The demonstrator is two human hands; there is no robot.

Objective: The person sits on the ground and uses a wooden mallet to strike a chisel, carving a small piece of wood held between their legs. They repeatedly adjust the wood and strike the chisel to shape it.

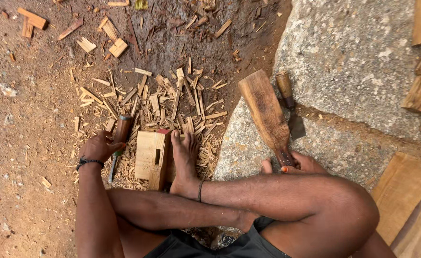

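Chip-strewn dirt (29,143), left hand (98,147) gripping chisel (119,138)

Bare reddish dirt ground (24,143) strewn with wood chips (172,100), offcut blocks (118,47), a mortised wooden block (151,157); alongside, grey stone slab (344,62) bearing a chisel (287,93).

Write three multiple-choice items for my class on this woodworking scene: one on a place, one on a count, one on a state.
1. Where does the pale rectangular wooden block lie?
A. On the grey stone slab
B. On the ground under a bare foot
C. On a lap

2. How many chisels show?
A. One
B. Two
C. Four

3. What does the right hand hold?
A. Nothing
B. A saw
C. A brown wooden mallet

Key: 1 B, the foot pins it among chips; 2 B, the left hand holds a wooden-handled chisel, another chisel lies on the grey stone slab; 3 C, fingers wrap the brown wooden mallet handle.
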